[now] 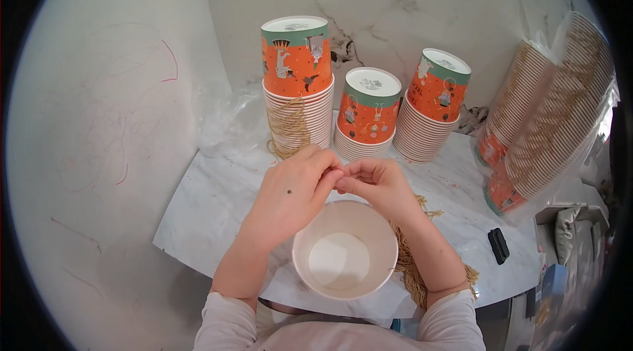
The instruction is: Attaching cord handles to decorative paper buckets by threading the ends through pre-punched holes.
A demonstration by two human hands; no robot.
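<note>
Above the far rim of an upright white paper tub [314,222], my left hand [300,183] and my right hand [374,179] meet at the fingertips. Both hands are closed in a pinch, and whatever they pinch is hidden or too small to name. The tub stands near the table's front edge with its mouth up, and I see its bare white bottom. Tan cord [414,278] lies in a loose bundle right of the tub, partly under my right forearm. More tan cord [288,128] hangs in loops against the left stack of tubs, just beyond my left hand.
Three upside-down stacks of orange and green paper tubs stand at the back: a tall left stack [310,64], a middle stack [366,117] and a right stack [438,94]. Plastic-wrapped tubs [554,107] lean at right. A black clip-like object [498,246] lies on the marbled table [217,206].
</note>
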